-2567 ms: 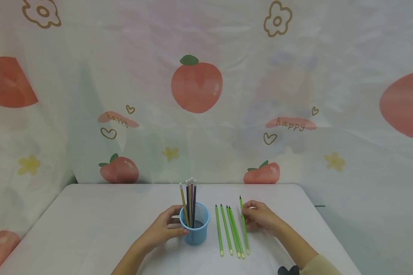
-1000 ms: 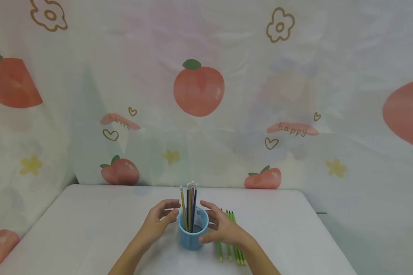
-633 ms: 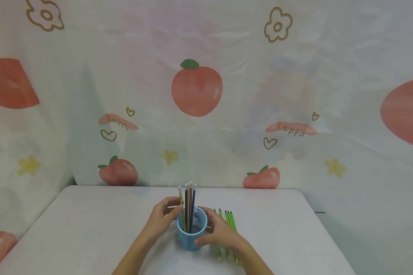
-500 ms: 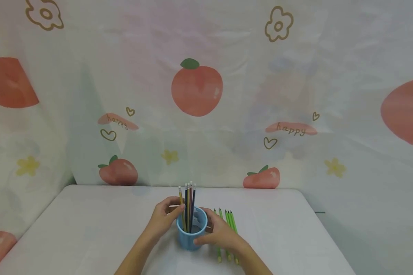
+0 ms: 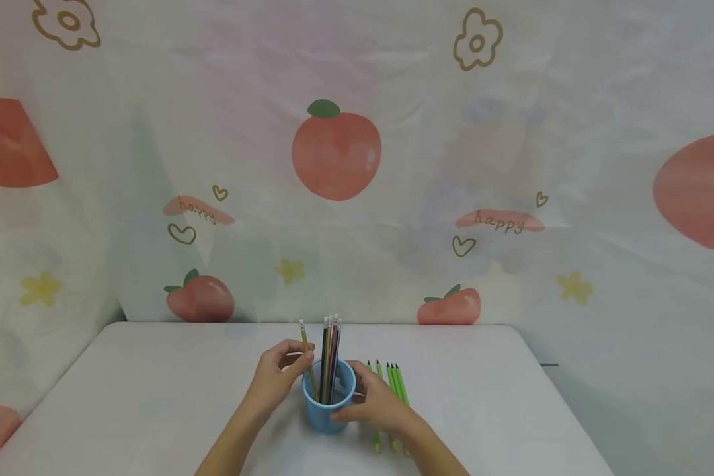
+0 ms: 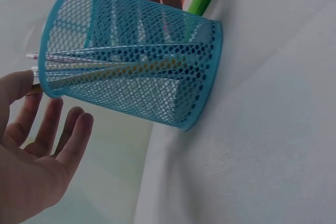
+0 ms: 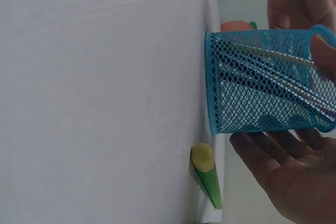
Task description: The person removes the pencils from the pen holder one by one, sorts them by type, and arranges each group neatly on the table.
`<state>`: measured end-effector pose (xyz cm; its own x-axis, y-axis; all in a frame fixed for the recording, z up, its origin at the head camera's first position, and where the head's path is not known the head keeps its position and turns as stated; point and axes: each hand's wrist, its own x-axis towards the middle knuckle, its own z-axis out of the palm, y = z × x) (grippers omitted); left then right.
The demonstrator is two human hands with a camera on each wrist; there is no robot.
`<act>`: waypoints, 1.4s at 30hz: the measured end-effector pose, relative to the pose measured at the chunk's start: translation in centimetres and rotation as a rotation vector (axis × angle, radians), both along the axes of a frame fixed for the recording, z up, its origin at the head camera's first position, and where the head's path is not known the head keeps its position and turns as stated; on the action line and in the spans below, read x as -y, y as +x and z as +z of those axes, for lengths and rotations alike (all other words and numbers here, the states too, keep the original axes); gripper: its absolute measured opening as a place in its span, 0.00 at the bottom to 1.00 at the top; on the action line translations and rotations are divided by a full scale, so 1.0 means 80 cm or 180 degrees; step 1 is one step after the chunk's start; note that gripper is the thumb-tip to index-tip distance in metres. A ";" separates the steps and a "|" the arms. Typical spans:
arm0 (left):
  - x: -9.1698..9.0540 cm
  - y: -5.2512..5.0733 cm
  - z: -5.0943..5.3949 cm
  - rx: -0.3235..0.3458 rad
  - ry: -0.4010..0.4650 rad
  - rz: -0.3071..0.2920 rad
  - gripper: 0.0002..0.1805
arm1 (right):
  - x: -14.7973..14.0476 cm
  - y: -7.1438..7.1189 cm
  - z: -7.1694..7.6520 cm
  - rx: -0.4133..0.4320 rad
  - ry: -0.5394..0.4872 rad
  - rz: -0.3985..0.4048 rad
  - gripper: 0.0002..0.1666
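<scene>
A light blue mesh pencil cup stands upright on the white table with several pencils in it, eraser ends up. My left hand pinches a yellow pencil near its eraser end between thumb and fingers. That pencil leans left against the rim, its lower part still inside the cup, as the mesh shows in the left wrist view. My right hand holds the cup from the right, thumb in front and fingers behind. Beside it lie several green pencils, partly hidden by that hand.
The white tabletop reaches back to a hanging cloth printed with peaches, which also covers both sides. A green pencil's yellow end lies close to the cup base in the right wrist view.
My right hand has left a green pencil laid beside the others and moved left to the cup. My left hand let go of the cup, took the yellow pencil and tilted it left.
</scene>
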<state>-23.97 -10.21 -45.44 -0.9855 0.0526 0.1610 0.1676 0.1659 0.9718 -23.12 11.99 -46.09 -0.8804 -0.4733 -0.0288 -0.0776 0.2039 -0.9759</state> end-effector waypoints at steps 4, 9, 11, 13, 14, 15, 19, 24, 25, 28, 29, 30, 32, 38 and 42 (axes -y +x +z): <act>0.004 0.001 0.007 -0.0120 0.0031 0.0005 0.11 | 0.001 0.000 0.000 -0.0020 -0.0022 0.0000 0.50; 0.009 0.005 0.016 -0.0171 0.0094 -0.0018 0.10 | 0.001 -0.001 0.000 -0.0036 -0.0002 -0.0015 0.50; 0.010 0.007 0.020 -0.0181 0.0108 -0.0025 0.11 | 0.001 0.000 0.000 -0.0033 0.0021 -0.0026 0.50; 0.012 0.009 0.024 -0.0202 0.0101 -0.0018 0.12 | 0.001 0.000 0.000 -0.0033 0.0039 -0.0029 0.51; 0.013 0.010 0.026 -0.0212 0.0104 -0.0015 0.12 | 0.001 0.000 0.000 -0.0029 0.0035 -0.0027 0.51; 0.014 0.011 0.028 -0.0227 0.0112 -0.0015 0.13 | 0.001 0.000 0.000 -0.0027 0.0030 -0.0024 0.51; 0.016 0.013 0.036 -0.0289 0.0152 -0.0046 0.13 | 0.000 0.000 0.001 -0.0001 0.0002 -0.0018 0.50; 0.020 0.016 0.042 -0.0399 0.0298 -0.0168 0.14 | 0.002 -0.001 -0.001 -0.0008 0.0015 -0.0036 0.50; 0.021 0.016 0.042 -0.0411 0.0336 -0.0194 0.14 | 0.002 -0.002 -0.002 -0.0004 0.0034 -0.0048 0.50; 0.022 0.018 0.045 -0.0425 0.0430 -0.0225 0.16 | 0.002 -0.003 -0.003 0.0001 0.0067 -0.0069 0.50; 0.023 0.019 0.047 -0.0425 0.0474 -0.0232 0.16 | 0.002 -0.003 -0.003 0.0009 0.0070 -0.0070 0.50; 0.023 0.021 0.049 -0.0433 0.0502 -0.0234 0.16 | 0.002 -0.002 -0.003 0.0006 0.0062 -0.0061 0.50; 0.024 0.023 0.053 -0.0481 0.0545 -0.0243 0.17 | 0.002 -0.001 -0.001 0.0001 0.0045 -0.0048 0.50; 0.028 0.031 0.067 -0.0639 0.0593 -0.0253 0.16 | 0.002 0.002 0.002 0.0010 0.0079 -0.0045 0.50; 0.035 0.034 0.076 -0.0688 0.0641 -0.0246 0.17 | 0.003 0.000 0.000 -0.0010 0.0072 -0.0022 0.50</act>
<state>-21.22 -12.98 -39.40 -0.9216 0.0718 0.3814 0.3788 -0.0479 0.9242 -23.11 11.79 -46.09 -0.8838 -0.4664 -0.0367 -0.0792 0.2264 -0.9708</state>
